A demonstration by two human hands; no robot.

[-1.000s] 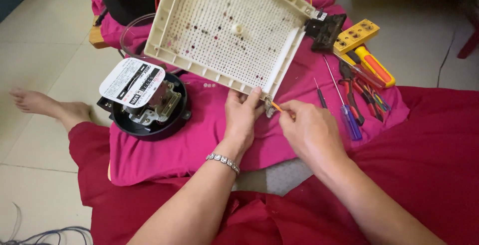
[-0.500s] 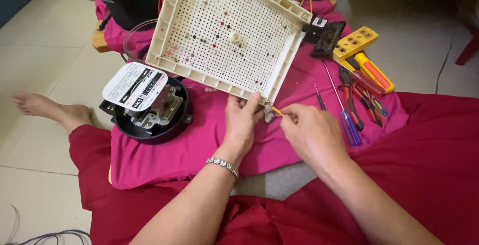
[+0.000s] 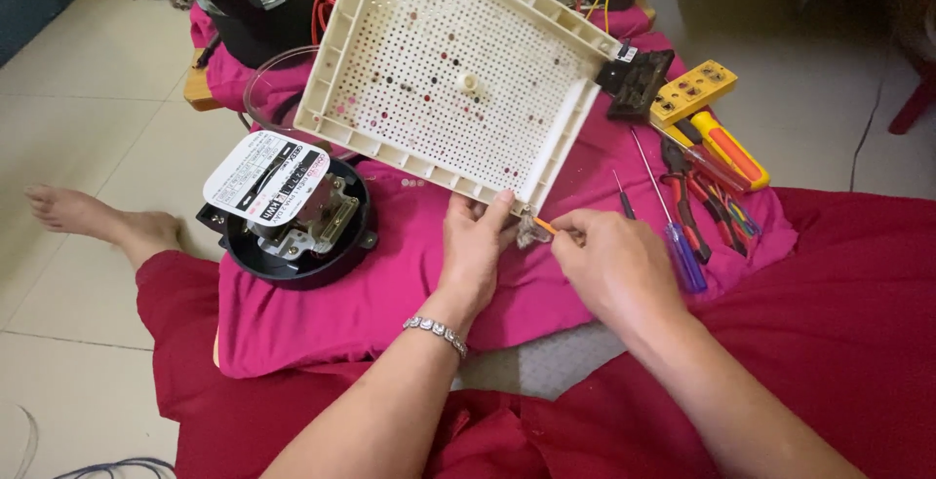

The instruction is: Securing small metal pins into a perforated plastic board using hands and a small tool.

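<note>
A cream perforated plastic tray (image 3: 429,45) stands tilted on edge over a pink cloth (image 3: 390,294). My left hand (image 3: 475,250), with a bracelet on the wrist, grips the tray's near bottom edge by its corner. My right hand (image 3: 614,265) pinches a thin orange-tipped piece (image 3: 546,227) against a small grey fitting (image 3: 531,233) at that same corner. What the orange tip belongs to is hidden in my fingers.
A round black electric meter (image 3: 292,221) with a white label lies left of my hands. Screwdrivers and pliers (image 3: 697,201), a yellow block (image 3: 694,92) and a black part (image 3: 637,79) lie at the right. Red and yellow wires sit behind the tray. A bare foot (image 3: 88,216) rests on the tiled floor.
The view has shifted a little; the tray sits slightly higher and more upright. Both hands stay at the tray's near corner, my right hand still working the orange tip there.
</note>
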